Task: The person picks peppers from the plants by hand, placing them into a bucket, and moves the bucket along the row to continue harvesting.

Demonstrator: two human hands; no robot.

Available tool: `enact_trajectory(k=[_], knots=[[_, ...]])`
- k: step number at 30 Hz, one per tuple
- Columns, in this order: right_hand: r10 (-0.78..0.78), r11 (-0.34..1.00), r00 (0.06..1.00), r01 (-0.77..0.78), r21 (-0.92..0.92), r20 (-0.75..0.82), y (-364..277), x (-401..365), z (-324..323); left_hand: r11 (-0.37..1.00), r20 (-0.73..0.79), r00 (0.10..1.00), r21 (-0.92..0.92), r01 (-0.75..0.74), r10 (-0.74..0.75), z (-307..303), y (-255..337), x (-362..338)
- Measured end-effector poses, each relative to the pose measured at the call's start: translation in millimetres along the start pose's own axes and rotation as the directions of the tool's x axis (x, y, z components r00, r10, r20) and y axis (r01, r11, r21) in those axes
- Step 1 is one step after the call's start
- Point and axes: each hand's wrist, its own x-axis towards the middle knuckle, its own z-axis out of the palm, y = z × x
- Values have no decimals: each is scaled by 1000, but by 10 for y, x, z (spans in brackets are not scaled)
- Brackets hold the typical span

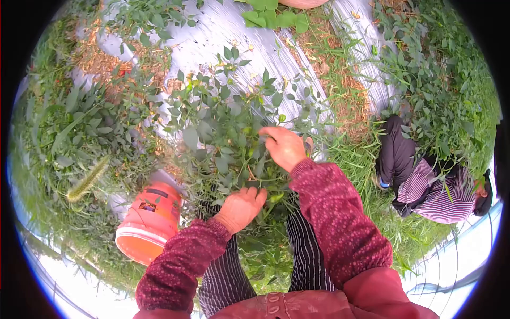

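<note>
A leafy pepper plant (226, 141) with small green peppers stands before me. My right hand (287, 148) reaches into its right side, fingers bent and closed among the leaves; whatever they hold is hidden. Lower down, my left hand (241, 210) has its fingers curled in at the stems, and leaves cover what lies under them. A light green pepper (276, 198) hangs just right of the left fingertips. Above the right hand, another green pepper (282, 118) shows on the plant.
An orange-red bucket (154, 212) lies tilted at the left, its mouth toward me. Silvery plastic sheeting (239, 32) covers the ground ahead. Another person (425, 183) in a striped top crouches among plants at the right. A fuzzy grass head (87, 179) rises at the left.
</note>
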Motion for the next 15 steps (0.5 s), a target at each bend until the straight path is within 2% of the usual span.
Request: enact_trajectory(k=[1,2,7,9,11,13,15], knots=[[-66,997,998,66,-38,5,-40,82,12,1000,-2,1000,-4,3,-3,-3,23,-16],[-57,994,995,64,-84,83,-62,162,21,1000,3,1000,-18,5,-5,2,47,-26],[-42,995,989,55,-85,143,30,310,121,998,46,999,-66,17,-14,6,76,-78],[-146,985,974,159,-65,172,50,222,192,999,93,996,-52,16,-11,30,89,-106],[-116,986,980,134,-104,163,-36,164,305,999,123,992,-39,-9,13,61,92,-112],[-77,951,955,157,-266,288,-132,134,371,998,110,992,-39,-57,61,75,87,-141],[-63,945,956,149,-291,287,-183,69,408,997,144,987,-41,-63,69,72,77,-184]])
